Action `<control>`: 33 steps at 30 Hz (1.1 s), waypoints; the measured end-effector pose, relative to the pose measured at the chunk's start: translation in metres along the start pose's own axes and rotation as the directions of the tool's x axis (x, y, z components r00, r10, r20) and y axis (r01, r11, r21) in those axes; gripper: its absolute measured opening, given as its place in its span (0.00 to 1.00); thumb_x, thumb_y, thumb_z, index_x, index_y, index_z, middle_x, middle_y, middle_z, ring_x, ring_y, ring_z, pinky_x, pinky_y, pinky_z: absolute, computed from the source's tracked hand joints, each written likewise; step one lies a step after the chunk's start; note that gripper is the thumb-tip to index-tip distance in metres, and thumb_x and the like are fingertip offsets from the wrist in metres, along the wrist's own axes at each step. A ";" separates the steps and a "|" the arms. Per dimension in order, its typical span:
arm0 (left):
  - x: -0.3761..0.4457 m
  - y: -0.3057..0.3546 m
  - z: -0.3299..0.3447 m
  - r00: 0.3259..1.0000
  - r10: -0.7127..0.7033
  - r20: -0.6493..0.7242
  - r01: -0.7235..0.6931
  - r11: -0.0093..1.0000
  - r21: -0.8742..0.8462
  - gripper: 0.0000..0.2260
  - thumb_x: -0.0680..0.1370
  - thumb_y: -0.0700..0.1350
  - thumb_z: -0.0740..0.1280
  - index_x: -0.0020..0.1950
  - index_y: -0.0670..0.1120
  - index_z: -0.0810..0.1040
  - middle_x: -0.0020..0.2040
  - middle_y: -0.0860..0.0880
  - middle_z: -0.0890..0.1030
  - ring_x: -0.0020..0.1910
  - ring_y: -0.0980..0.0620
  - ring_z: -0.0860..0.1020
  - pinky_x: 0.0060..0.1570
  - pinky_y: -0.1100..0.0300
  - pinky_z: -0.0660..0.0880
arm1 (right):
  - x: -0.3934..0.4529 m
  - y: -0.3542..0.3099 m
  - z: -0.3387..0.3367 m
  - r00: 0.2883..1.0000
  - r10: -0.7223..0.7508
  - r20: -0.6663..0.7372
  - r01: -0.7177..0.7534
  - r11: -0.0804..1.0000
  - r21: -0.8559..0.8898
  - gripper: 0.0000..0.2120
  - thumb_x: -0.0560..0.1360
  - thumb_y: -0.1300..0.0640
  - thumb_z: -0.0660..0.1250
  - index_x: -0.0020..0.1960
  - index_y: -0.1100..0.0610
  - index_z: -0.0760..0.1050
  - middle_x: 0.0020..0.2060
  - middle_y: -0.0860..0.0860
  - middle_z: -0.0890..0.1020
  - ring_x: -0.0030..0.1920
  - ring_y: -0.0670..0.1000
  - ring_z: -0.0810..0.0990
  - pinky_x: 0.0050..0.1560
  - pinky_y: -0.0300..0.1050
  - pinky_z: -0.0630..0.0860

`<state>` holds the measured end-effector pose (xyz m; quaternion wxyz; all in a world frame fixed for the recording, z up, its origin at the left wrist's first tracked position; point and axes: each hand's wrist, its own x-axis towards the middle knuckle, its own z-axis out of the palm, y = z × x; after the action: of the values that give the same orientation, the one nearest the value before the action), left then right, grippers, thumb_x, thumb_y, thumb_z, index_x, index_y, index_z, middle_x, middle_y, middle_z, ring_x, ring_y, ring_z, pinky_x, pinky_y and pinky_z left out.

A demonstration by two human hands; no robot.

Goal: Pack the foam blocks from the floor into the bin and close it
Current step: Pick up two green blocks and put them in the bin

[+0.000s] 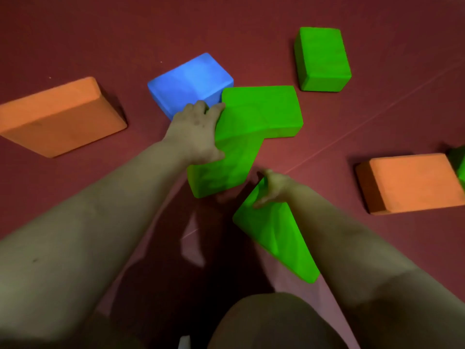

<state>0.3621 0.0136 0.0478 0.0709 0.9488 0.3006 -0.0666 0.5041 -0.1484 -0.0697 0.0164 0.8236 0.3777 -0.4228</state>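
Foam blocks lie scattered on a dark red floor. My left hand [195,133] grips the left edge of a green block [226,167] that is tilted up over another green block [266,109]. My right hand [273,188] holds the upper end of a third green block [274,238], lifted off the floor near my knee. A blue block [188,83] sits just behind my left hand. Farther off lie an orange block [57,114] at the left, an orange block [412,182] at the right and a green block [322,59] at the back. The bin is not in view.
A sliver of one more green block [459,162] shows at the right edge. My knees [271,321] fill the bottom of the view. Floor mat seams [377,114] run diagonally across the right side.
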 end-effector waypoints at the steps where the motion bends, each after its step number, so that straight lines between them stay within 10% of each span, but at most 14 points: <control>1: 0.000 0.001 0.000 1.000 0.001 -0.002 -0.001 1.000 0.007 0.45 0.66 0.58 0.74 0.76 0.49 0.55 0.65 0.39 0.67 0.63 0.38 0.68 0.62 0.47 0.67 | 0.002 0.002 -0.001 1.000 0.013 0.014 -0.013 1.000 -0.016 0.56 0.57 0.43 0.80 0.75 0.55 0.55 0.72 0.54 0.67 0.71 0.57 0.66 0.72 0.47 0.63; 7: 0.003 0.004 -0.002 1.000 -0.024 0.004 0.024 1.000 0.004 0.45 0.65 0.57 0.74 0.76 0.48 0.56 0.65 0.38 0.68 0.63 0.38 0.69 0.62 0.47 0.68 | 0.003 0.006 -0.004 0.996 0.071 0.046 -0.070 0.997 -0.028 0.56 0.41 0.31 0.76 0.66 0.44 0.65 0.68 0.55 0.69 0.69 0.60 0.66 0.71 0.50 0.64; 18: 0.003 -0.022 -0.014 0.979 -0.202 0.005 0.201 0.975 -0.097 0.41 0.72 0.61 0.66 0.78 0.45 0.51 0.69 0.37 0.64 0.67 0.36 0.65 0.65 0.47 0.65 | -0.043 -0.020 -0.077 0.965 -0.010 -0.263 0.035 0.995 0.092 0.31 0.66 0.42 0.74 0.64 0.51 0.69 0.64 0.61 0.71 0.67 0.61 0.68 0.66 0.47 0.62; 33: -0.056 -0.064 -0.175 0.925 -0.378 0.030 0.372 0.888 -0.270 0.32 0.74 0.67 0.58 0.75 0.57 0.60 0.63 0.38 0.71 0.63 0.38 0.70 0.64 0.49 0.66 | -0.184 -0.154 -0.182 0.663 0.019 -0.749 0.285 0.918 0.275 0.29 0.64 0.43 0.75 0.62 0.50 0.75 0.57 0.59 0.72 0.62 0.57 0.70 0.66 0.44 0.63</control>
<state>0.2939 0.0648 0.2229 0.1825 0.8549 0.4850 -0.0263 0.4646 -0.0873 0.2226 -0.3241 0.8805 0.3255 -0.1169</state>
